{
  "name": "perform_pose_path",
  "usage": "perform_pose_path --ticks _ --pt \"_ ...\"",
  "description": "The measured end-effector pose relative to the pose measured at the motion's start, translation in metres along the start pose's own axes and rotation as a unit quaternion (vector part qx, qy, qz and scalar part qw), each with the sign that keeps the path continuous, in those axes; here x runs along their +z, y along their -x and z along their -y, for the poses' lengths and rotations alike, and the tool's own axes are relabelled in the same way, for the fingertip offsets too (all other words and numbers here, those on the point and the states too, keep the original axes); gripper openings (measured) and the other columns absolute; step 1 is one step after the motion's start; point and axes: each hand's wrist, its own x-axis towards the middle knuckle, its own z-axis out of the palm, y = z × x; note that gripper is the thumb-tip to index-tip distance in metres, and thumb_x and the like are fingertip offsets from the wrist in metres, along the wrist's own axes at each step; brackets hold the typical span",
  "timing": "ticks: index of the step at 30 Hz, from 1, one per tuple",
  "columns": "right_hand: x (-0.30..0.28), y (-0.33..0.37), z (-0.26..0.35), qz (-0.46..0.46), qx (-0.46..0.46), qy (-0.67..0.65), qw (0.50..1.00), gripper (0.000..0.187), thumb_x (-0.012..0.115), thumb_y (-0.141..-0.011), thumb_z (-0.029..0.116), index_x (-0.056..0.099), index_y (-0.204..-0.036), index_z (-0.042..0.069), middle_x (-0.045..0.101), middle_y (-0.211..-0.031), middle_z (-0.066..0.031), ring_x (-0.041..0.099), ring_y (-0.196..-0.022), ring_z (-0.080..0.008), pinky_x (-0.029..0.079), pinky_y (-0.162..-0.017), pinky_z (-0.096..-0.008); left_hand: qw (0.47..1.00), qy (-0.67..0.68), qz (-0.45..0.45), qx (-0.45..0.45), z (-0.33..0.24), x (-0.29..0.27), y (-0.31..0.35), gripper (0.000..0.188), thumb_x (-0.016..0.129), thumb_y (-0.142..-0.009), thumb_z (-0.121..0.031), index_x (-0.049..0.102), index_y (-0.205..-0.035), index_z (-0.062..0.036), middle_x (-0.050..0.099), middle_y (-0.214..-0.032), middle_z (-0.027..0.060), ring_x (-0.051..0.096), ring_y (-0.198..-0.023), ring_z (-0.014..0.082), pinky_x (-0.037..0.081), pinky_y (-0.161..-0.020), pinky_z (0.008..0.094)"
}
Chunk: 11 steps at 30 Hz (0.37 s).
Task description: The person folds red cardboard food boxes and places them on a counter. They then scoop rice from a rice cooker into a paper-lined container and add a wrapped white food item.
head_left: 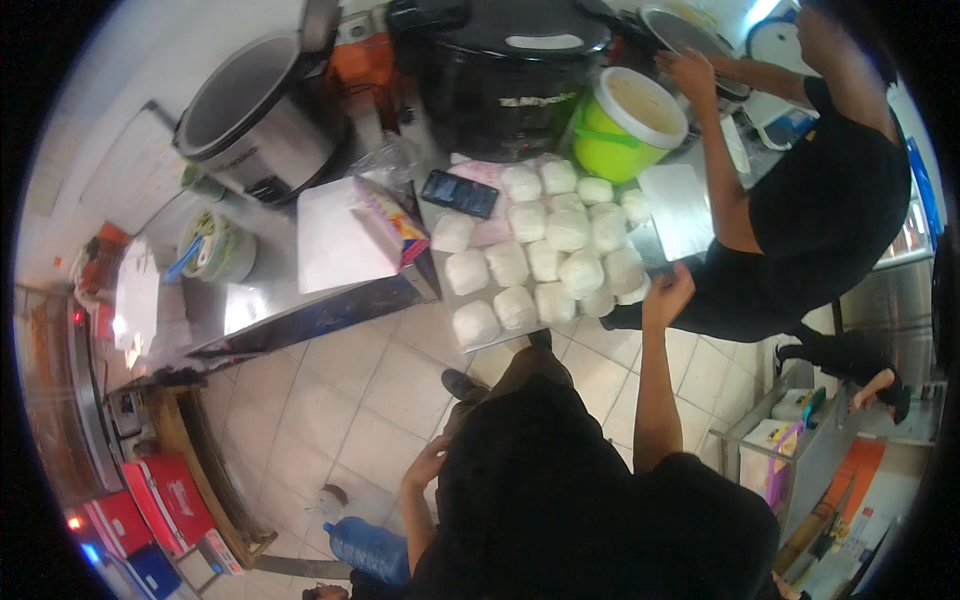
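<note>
Many white rounded bundles point(545, 260), soft-looking and partly stacked, sit close together on a metal tray point(442, 283). What is in them I cannot make out. My right hand point(668, 295) is at the right edge of the pile, beside the nearest bundles, with its fingers loosely bent and apart and nothing visible in them. Whether it touches a bundle is unclear. My left hand point(428, 463) hangs low beside my thigh, fingers loosely stretched and holding nothing. A dark phone point(460, 194) lies on pink sheeting point(490, 232) at the pile's far left.
Behind the pile stand a large black cooker point(510, 80) and a green bucket point(625, 125). An open steel cooker point(250, 110), white paper point(340, 235) and a tub with a blue-handled utensil point(220, 250) are leftward. A co-worker point(820, 190) reaches over at right. A blue bottle point(368, 550) lies behind.
</note>
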Motion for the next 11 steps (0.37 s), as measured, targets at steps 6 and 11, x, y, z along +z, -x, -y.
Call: perform_pose_path --ticks 6,11 --pt "-0.034 0.177 -0.085 0.030 0.207 0.120 0.970 0.048 0.064 -0.085 -0.004 0.049 -0.130 -0.004 0.052 -0.123 -0.0258 0.054 -0.117 -0.0419 0.048 -0.100 -0.0489 0.996 -0.079 0.028 -0.023 -0.027 -0.022 0.054 0.040 0.056 -0.104 -0.025 0.058 -0.137 -0.0018 0.066 -0.125 0.0086 0.059 -0.117 0.0195 0.047 -0.101 0.0349" --pt "0.042 0.255 -0.152 0.523 0.461 -0.090 0.711 0.046 0.073 -0.089 0.033 0.063 -0.123 0.005 0.072 -0.110 -0.0211 0.068 -0.110 -0.0387 0.053 -0.098 -0.0445 0.990 -0.125 -0.060 -0.015 -0.011 0.001 0.075 0.048 0.050 -0.108 -0.039 0.058 -0.137 -0.0023 0.066 -0.131 0.0156 0.061 -0.121 0.0286 0.046 -0.105 0.0401"
